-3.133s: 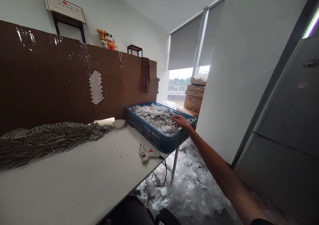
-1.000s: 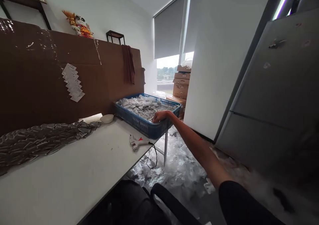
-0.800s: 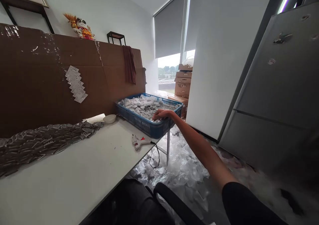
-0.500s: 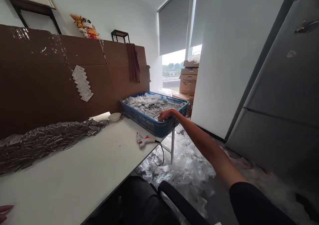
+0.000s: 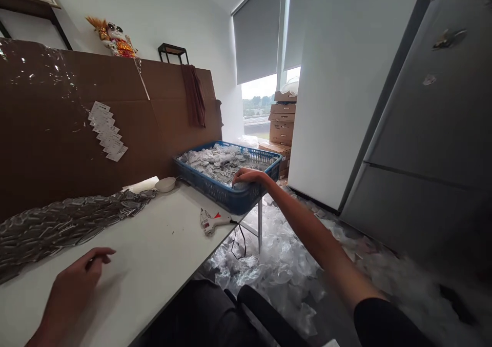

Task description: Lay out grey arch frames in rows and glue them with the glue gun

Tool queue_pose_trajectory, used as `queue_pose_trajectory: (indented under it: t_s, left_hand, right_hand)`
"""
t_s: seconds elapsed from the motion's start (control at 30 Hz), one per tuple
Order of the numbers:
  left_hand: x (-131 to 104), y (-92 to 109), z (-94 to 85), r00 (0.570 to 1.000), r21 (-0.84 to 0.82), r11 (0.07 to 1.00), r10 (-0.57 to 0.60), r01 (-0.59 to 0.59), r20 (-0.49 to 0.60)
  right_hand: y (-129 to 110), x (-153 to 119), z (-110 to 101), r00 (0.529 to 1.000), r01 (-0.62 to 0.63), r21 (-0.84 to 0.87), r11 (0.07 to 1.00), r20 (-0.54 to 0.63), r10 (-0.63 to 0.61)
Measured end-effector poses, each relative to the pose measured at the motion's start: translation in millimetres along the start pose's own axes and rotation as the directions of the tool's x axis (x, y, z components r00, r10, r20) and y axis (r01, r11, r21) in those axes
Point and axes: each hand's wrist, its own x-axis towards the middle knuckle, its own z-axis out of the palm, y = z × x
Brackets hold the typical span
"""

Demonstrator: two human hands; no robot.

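Note:
My right hand (image 5: 249, 176) reaches over the near rim of a blue plastic basket (image 5: 215, 187), wrist bent and fingers curled down. Its fingertips are at the small flat grey pieces (image 5: 226, 174) inside; what they grip is hidden. Clear plastic wrapping (image 5: 207, 156) lies among those pieces. My left hand (image 5: 79, 278) is above the white table (image 5: 154, 249), its index finger stretched out and the others loosely bent, with nothing seen in it. Beyond that hand is a long heap of similar grey pieces (image 5: 65, 219).
A glue gun (image 5: 213, 221) with a black cord lies near the table edge, by the basket. A small white bowl (image 5: 165, 184) stands beside the heap. Cardboard (image 5: 157, 116) rises behind the table. Plastic bags (image 5: 277, 249) cover the floor; a grey fridge (image 5: 426, 147) stands right.
My left hand has come in from the lower left edge over the table. My right hand stays in the basket, its fingers slightly less folded. The view has turned a little right.

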Motion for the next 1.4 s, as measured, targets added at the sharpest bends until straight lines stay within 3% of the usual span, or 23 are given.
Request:
queue_pose_trajectory:
  t_s: [0.1,0.23,0.33,0.4,0.5,0.53,0.6,0.67,0.77,1.03,1.2,1.4]
  left_hand:
    - [30,67,32.7,0.991,-0.174,0.975,0.133,-0.135,-0.023]
    - [45,169,62.5,0.922,-0.294,0.876,0.379,-0.383,-0.072]
    - [48,230,79.4,0.84,-0.34,0.772,0.525,-0.537,-0.134]
    - [50,263,91.3,0.758,-0.325,0.691,0.629,-0.646,-0.172]
    - [55,299,112.3,0.651,-0.28,0.596,0.738,-0.752,-0.178]
    - [58,307,120.0,0.646,-0.274,0.594,0.744,-0.756,-0.169]
    - [64,317,135.4,0.68,-0.271,0.631,0.717,-0.727,-0.153]
    - [68,319,148.2,0.724,-0.268,0.677,0.674,-0.686,-0.15]
    - [72,317,157.5,0.754,-0.255,0.712,0.64,-0.655,-0.149]
    - [75,332,145.7,0.83,-0.155,0.817,0.558,-0.555,-0.032]
    - [86,346,136.7,0.872,-0.074,0.873,0.486,-0.482,0.054]
    - [107,353,133.2,0.891,-0.119,0.9,0.433,-0.419,0.135]
  right_hand:
    - [-5,-5,0,1.0,0.019,0.022,1.0,-0.002,-0.018]
    - [-10,-7,2,0.994,0.039,0.034,0.999,0.103,-0.042]
    - [-8,-2,5,0.981,0.05,-0.001,0.999,0.188,-0.049]
    - [-4,2,7,0.974,0.049,-0.034,0.998,0.222,-0.04]
    - [0,7,7,0.989,0.043,-0.171,0.984,0.146,-0.017]
    - [1,8,7,0.996,0.035,-0.231,0.972,0.092,-0.014]
    - [1,11,6,0.999,0.027,-0.307,0.951,0.028,-0.02]
    - [0,13,5,0.997,0.055,-0.309,0.949,0.075,-0.034]
    - [-2,15,5,0.988,0.086,-0.285,0.955,0.146,-0.046]
    - [-9,5,8,0.994,-0.007,-0.261,0.965,-0.107,-0.021]
    - [-11,6,9,0.957,-0.021,-0.188,0.982,-0.289,-0.035]
    - [-4,13,12,0.883,0.045,-0.08,0.996,-0.462,-0.077]
